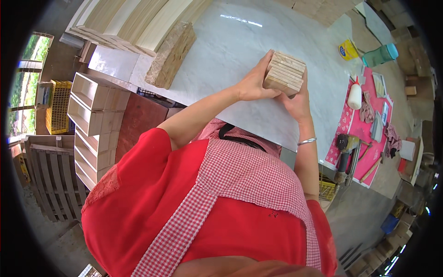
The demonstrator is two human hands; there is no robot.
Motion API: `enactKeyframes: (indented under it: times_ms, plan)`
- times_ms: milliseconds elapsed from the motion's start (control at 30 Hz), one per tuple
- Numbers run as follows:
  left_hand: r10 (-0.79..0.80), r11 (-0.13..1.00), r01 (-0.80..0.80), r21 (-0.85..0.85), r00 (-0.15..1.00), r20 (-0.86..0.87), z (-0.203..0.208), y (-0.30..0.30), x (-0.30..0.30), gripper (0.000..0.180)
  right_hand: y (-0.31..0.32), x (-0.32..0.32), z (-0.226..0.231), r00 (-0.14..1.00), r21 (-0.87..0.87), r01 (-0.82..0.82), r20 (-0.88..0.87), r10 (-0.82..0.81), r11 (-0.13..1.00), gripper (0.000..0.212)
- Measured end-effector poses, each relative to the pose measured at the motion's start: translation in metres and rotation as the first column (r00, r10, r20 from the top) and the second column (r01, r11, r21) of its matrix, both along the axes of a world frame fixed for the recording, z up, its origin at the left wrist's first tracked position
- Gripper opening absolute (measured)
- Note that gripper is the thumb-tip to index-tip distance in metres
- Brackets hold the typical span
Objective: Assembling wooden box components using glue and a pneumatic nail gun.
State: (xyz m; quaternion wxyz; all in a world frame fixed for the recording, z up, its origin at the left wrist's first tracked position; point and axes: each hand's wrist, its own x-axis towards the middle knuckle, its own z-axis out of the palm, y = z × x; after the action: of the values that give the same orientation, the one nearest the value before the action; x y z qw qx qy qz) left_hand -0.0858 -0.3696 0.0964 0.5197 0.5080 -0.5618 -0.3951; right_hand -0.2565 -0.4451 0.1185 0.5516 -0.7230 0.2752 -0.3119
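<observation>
A stack of thin pale wooden slats is pressed together between both hands above a white marble-like tabletop. My left hand grips the stack's left side. My right hand holds it from below and the right, a silver bangle on that wrist. The slat ends face the camera. My red shirt and checked apron fill the lower part of the view.
A thick block of stacked boards lies at the table's left edge. Open wooden boxes stand stacked at left beside a pallet. On the right, a pink mat carries a white glue bottle, a nail gun and small tools.
</observation>
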Motion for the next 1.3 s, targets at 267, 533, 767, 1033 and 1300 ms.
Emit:
enactKeyframes:
  times_ms: [267, 533, 767, 1033, 1300]
  plan:
    - [0.154, 0.987, -0.142, -0.072, 0.967, 0.205, -0.001, -0.010, -0.009, 0.124, -0.007, -0.005, -0.002, 0.983, -0.188, -0.033, -0.184, -0.002, 0.982, 0.083]
    - [0.142, 0.990, -0.141, -0.023, 0.964, 0.223, 0.009, 0.000, 0.003, 0.117, -0.007, -0.012, -0.001, 0.976, -0.274, 0.007, -0.207, -0.066, 0.962, 0.088]
    - [0.048, 0.987, -0.058, 0.150, 0.996, 0.069, 0.013, 0.001, 0.011, 0.096, -0.081, -0.087, 0.003, 0.859, -0.662, 0.210, -0.227, -0.459, 0.720, 0.076]
    - [0.154, 0.985, -0.157, 0.074, 0.987, 0.047, 0.005, 0.000, -0.002, 0.098, -0.189, -0.179, -0.052, 0.270, -0.808, 0.441, -0.296, -0.916, 0.391, 0.062]
    - [0.161, 0.977, -0.174, 0.120, 0.981, 0.111, 0.004, 0.007, 0.004, 0.098, -0.121, -0.126, 0.017, 0.414, 0.080, 0.895, 0.214, -0.885, 0.438, 0.049]
